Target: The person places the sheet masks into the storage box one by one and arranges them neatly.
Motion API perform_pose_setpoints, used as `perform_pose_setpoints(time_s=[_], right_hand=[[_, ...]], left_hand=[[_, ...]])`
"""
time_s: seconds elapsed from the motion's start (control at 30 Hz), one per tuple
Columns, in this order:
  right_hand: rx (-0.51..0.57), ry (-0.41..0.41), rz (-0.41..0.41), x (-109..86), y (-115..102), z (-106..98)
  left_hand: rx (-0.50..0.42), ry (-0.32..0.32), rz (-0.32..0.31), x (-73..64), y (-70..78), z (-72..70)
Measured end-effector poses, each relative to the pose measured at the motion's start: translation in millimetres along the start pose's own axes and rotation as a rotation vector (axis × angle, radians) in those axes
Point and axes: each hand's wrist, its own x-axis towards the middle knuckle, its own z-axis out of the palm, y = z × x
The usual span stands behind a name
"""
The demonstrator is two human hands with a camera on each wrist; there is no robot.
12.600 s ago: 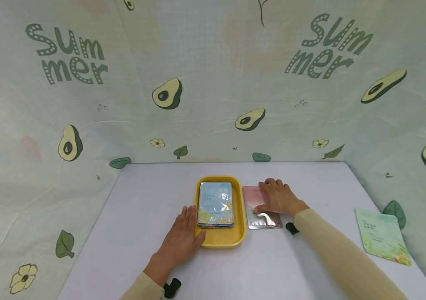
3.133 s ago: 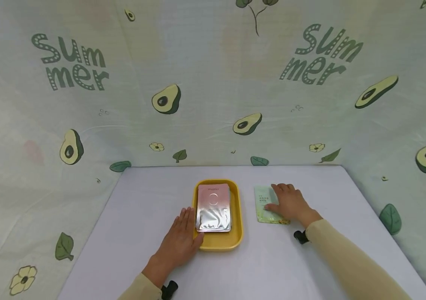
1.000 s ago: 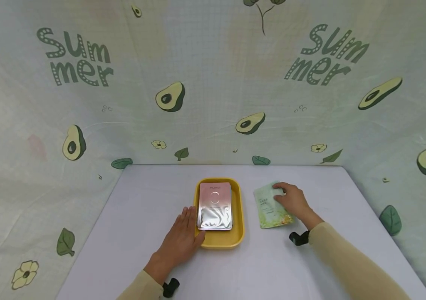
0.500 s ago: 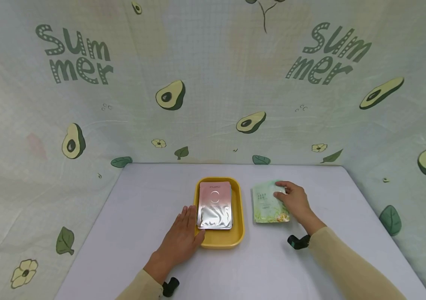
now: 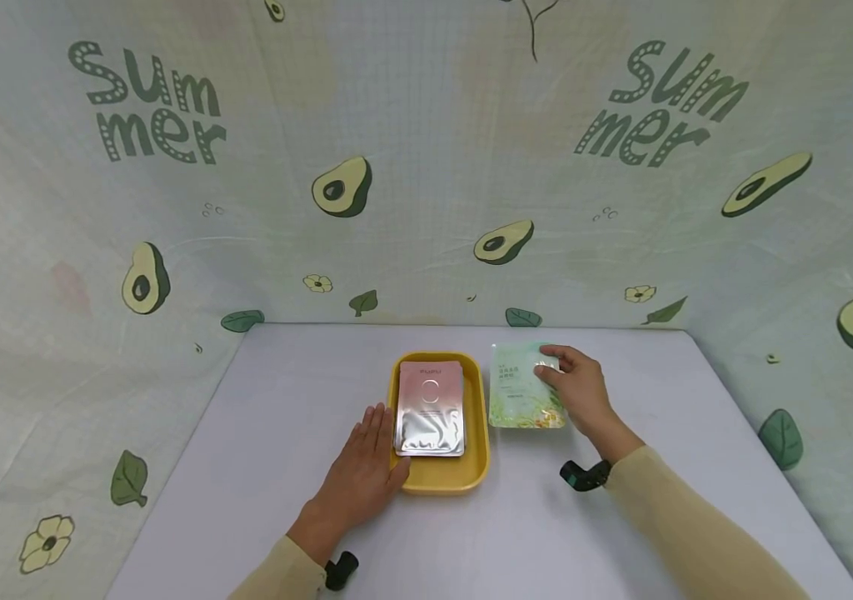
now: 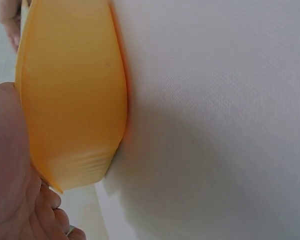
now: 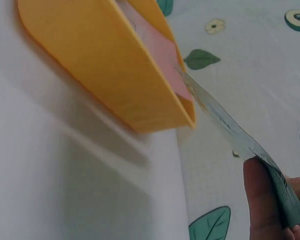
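My right hand pinches a green sheet mask packet by its right edge, thumb in front. In the right wrist view that packet is seen edge-on, raised above the table beside the yellow tray. A pink and silver sheet mask packet lies on top of the stack inside the tray; a bluish edge shows beneath it. With fingers straight and together, my left hand rests against the tray's left side. The left wrist view shows the left hand along the tray's rim.
The tray stands on a white table near its far middle. Behind and beside the table hangs a pale cloth printed with avocados, leaves and lettering. A small black device is on the right wrist, another on the left.
The pink packet has gone from the table onto the tray's stack. The green packet came from the far right, was picked up, and now moves left to the tray's right rim. Left hand unmoved.
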Motion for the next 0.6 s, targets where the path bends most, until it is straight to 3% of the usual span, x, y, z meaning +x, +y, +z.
perform_pose_setpoints(time_s=[0.27, 0.6], right_hand=[[0.101, -0.014, 0.011, -6.0, -22.2, 35.3], [0.122, -0.082, -0.026, -16.3, -39.0, 91.7]], left_hand=[[0.004, 0.002, -0.004, 2.0, -0.8, 1.9], [0.017, -0.031, -0.036, 2.9, 1.1, 2.5]])
